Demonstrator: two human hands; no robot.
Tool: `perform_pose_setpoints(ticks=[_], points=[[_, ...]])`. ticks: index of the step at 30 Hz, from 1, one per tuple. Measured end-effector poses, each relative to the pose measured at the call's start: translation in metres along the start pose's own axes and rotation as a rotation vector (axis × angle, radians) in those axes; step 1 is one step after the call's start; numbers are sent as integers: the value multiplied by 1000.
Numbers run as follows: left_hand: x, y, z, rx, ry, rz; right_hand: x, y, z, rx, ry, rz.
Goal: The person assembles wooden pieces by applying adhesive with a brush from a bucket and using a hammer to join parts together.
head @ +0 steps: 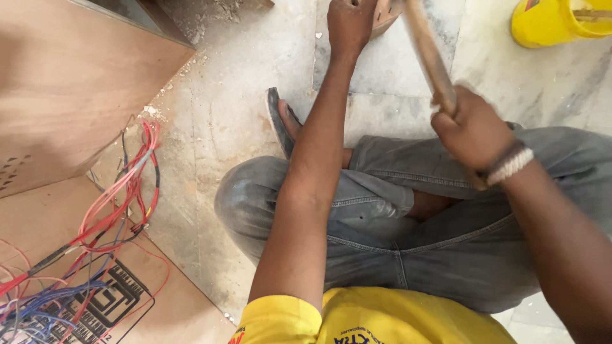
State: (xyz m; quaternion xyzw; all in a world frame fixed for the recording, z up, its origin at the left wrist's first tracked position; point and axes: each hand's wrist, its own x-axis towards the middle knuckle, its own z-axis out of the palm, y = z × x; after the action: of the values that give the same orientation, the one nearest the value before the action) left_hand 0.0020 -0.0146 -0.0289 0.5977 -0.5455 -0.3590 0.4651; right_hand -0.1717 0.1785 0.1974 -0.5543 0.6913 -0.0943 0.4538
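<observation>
My left hand point(349, 24) reaches far forward to the top edge of the view and is closed on a small round wooden piece point(386, 16) resting on the stone floor. My right hand point(473, 127) grips a long wooden handle point(428, 54) that rises toward the top of the view; its upper end is cut off, so I cannot see the head. The handle is blurred. I sit on the floor in grey jeans point(382, 223) with a sandalled foot point(280, 121) tucked under my left forearm.
A plywood cabinet point(70, 83) stands at the left. A tangle of red, blue and black wires point(95, 242) lies on cardboard point(172, 306) at the lower left. A yellow bucket point(554, 22) sits at the top right. Dust and chips litter the floor.
</observation>
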Motion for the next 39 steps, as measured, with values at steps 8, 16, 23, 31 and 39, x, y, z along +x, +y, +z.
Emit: perform_pose_setpoints(ticks=[8,16,23,31,39], points=[[-1,3,4,-70,50,-41,-57,-42,-46,86,249,-184],[1,17,-3,-125,36,56,2,-22,-6,198,-23,154],[-3,6,1,-39,12,-55,-52,-32,-29,284,309,-254],[1,25,-4,123,6,-70,5,17,21,301,-60,179],[-3,34,-8,-80,-9,-167,3,22,26,419,34,102]])
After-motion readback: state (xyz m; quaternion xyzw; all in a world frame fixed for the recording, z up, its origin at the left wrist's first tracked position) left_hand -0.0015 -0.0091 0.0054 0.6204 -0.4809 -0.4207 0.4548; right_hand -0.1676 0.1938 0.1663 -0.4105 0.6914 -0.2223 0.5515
